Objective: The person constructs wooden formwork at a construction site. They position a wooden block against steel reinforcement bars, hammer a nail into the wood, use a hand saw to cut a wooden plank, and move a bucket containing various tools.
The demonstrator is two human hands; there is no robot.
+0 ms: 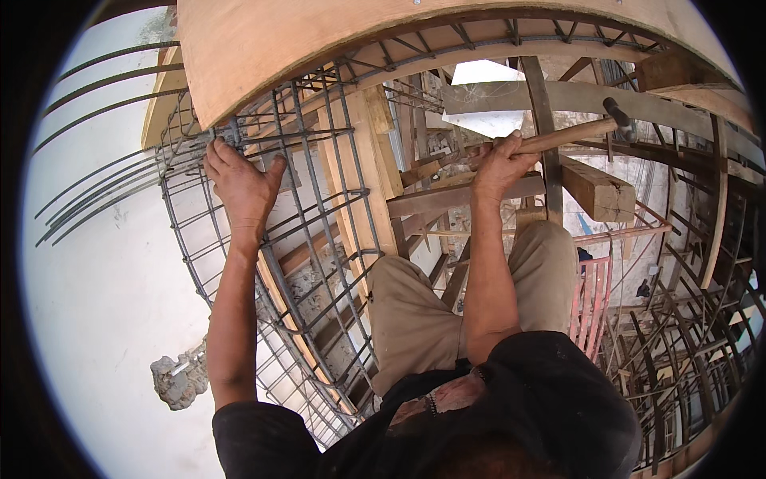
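My right hand [501, 169] is closed round the wooden handle of a hammer [570, 136], whose dark metal head points to the right. To the left, my left hand [243, 182] lies over the top of a rebar cage [297, 188], beside the lower corner of a plywood panel [319, 40]. Its thumb stands apart from the other fingers. Anything directly under that palm is hidden. The cage is made of long bars with tied stirrups and runs down past my left forearm.
A white wall [104, 295] with a broken patch [179, 379] stands at the left. Bare rebar ends stick out by it. Timber beams [598, 188] cross ahead of my knees, with open gaps showing a lower level. A pink metal frame [589, 299] and many upright bars are at the right.
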